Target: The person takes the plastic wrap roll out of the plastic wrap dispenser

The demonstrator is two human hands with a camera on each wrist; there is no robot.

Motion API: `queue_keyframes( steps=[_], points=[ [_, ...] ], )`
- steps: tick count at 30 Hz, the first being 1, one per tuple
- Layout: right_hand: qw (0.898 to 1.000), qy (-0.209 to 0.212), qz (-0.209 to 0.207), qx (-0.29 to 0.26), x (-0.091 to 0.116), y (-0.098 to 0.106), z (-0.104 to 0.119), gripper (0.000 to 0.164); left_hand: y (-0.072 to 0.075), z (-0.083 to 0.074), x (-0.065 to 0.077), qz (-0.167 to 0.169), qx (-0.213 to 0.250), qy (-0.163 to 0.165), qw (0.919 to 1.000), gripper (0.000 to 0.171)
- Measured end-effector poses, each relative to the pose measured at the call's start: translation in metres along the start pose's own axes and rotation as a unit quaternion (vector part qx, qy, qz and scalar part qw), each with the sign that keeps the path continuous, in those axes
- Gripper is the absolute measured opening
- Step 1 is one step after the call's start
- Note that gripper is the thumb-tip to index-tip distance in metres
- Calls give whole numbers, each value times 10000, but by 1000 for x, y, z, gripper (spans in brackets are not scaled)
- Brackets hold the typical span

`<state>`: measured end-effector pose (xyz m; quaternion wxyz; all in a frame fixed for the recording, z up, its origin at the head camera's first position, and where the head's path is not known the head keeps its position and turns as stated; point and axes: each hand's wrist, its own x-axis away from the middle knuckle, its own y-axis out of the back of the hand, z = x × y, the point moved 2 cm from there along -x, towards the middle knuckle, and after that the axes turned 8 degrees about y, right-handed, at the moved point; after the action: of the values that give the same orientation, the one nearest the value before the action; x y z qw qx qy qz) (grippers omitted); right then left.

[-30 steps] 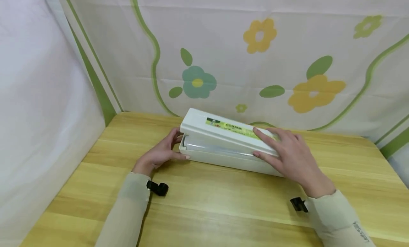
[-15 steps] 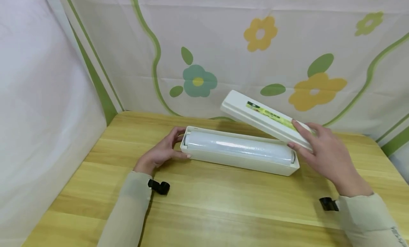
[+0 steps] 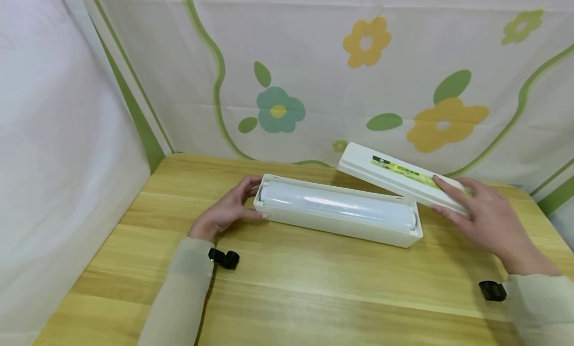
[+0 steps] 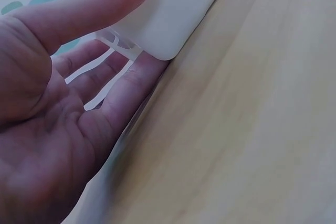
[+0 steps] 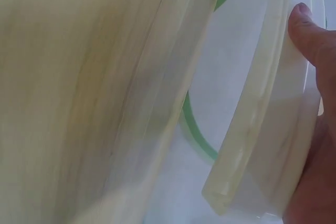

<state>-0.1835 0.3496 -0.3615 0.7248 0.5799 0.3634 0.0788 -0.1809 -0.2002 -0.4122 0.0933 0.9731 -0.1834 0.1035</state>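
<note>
A long white cling film box (image 3: 336, 229) sits on the table with its top off, and a shiny roll of cling film (image 3: 341, 204) lies inside it. My left hand (image 3: 228, 206) grips the box's left end, thumb on the front wall and fingers round behind; the left wrist view shows the thumb on the white box end (image 4: 157, 30). My right hand (image 3: 489, 216) holds the white lid (image 3: 372, 169) by its right end, fingers over the green-yellow label (image 3: 405, 173). The lid is tilted, behind and right of the box. Its underside (image 5: 278, 124) appears in the right wrist view.
The wooden table (image 3: 314, 291) reaches forward to a hanging cloth (image 3: 323, 62) printed with flowers and leaves. Another white cloth (image 3: 67, 162) hangs along the left edge. Small black camera mounts (image 3: 493, 290) are on both wrists.
My right hand has lifted the lid off the box and carried it right, lowering it slightly over the last half second. The roll inside is now uncovered. My left hand stays at the box's end.
</note>
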Motion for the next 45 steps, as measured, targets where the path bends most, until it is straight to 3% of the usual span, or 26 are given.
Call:
queue_keyframes(
  steps=[15, 22, 35, 45],
  points=[
    [9978, 76, 231, -624, 25, -15, -27, 69, -4, 3, -3, 160, 156, -39, 9997, 89],
    [9912, -488, 641, -1049, 37, -20, -25, 71, -7, 5, -4, 229, 173, -76, 9996, 88],
    [9853, -768, 976, -1171, 34, -25, -20, 68, -4, 3, -4, 94, 18, 8, 10000, 89],
    [9836, -894, 1396, -711, 15, -23, -4, 76, 2, 3, 0, 28, 41, -50, 10000, 90]
  ],
)
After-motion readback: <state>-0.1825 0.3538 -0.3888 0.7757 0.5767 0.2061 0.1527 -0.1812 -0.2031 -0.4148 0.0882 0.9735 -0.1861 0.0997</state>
